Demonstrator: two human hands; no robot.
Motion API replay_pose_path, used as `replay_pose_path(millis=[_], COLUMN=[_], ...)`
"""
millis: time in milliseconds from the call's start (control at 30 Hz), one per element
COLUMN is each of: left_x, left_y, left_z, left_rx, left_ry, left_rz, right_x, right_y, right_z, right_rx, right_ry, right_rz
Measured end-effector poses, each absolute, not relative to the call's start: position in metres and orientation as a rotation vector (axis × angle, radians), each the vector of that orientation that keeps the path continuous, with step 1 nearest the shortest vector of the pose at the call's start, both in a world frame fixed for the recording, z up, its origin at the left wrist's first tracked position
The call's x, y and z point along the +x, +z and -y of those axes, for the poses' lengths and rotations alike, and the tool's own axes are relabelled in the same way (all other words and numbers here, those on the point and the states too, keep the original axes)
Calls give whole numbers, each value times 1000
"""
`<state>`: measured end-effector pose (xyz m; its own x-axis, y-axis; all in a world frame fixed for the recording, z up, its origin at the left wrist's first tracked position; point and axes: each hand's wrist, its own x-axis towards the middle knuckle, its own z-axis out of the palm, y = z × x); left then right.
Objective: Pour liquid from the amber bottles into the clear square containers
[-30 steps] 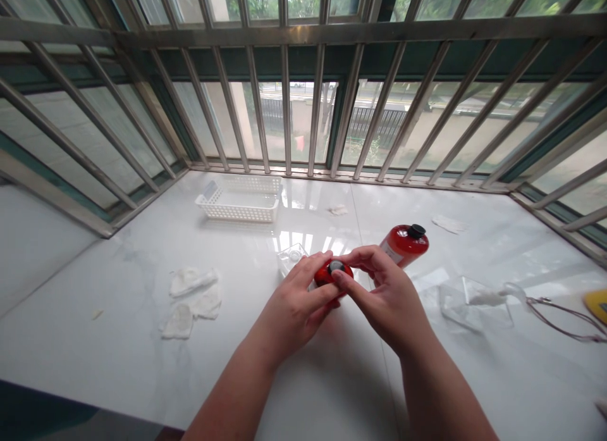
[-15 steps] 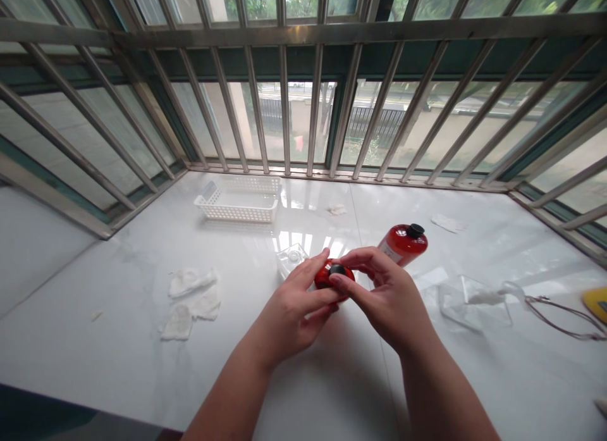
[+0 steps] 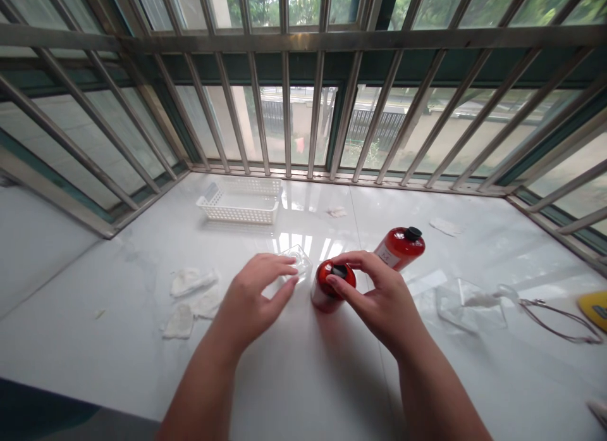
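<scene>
Red bottle [image 3: 328, 290] cap-up, long axis near vertical, clasped by right hand [image 3: 382, 298] on its near side, left hand [image 3: 251, 295] open and clear of it beside clear plastic piece [image 3: 298, 261]

White counter [image 3: 95, 359]: basket [image 3: 239, 210], 3 wipes [image 3: 179, 321], 2 red btls [image 3: 401, 248], clear tray [image 3: 467, 309].

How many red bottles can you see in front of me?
2. One red bottle is under the fingers of the right hand; the other red bottle, black-capped, lies just beyond that hand, apart from it.
</scene>
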<state>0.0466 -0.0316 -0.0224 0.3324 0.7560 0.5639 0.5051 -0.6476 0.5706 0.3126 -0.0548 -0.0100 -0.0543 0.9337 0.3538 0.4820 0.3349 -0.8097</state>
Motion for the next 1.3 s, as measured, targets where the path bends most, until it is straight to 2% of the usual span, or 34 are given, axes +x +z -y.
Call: replay_pose_path(millis=[100,200,267,400,567,633,733,800,867,1100,1300], left_x=[1,-38,-53,-62,-50,-36,-5,18,37,64,70], left_y=[-24,-38,-48,-58,-46,-38,-29,-28,-28,-36,-41], left_z=[25,22,20,15,13,15,17,18,19,19,19], left_rx=[2303,2188,2132,2092,2071,1992,1667,1493,1376,1341,1486], left_ry=[789,318,198,198,312,493,1137,1544,1714,1815,1744], left_rz=[-1817,-2206,-2298,-2311,-2277,-2257,-2028,-1653,-1314,-990,-1025], right_x=[312,311,310,312,327,338,356,366,374,383,378], right_y=[-11,-11,-12,-9,0,3,4,3,2,1,12], right_z=[54,54,53,54,59,63,69,72,75,76,76], right_rx=[-1282,-1286,-1277,-1265,-1469,-1596,-1766,-1867,-1955,-2112,-2247], right_ry=[662,674,664,598,366,222,33,-35,-85,-146,-103], right_rz=[1708,1746,1773,1778,1783,1760,1699,1667,1646,1562,1524])
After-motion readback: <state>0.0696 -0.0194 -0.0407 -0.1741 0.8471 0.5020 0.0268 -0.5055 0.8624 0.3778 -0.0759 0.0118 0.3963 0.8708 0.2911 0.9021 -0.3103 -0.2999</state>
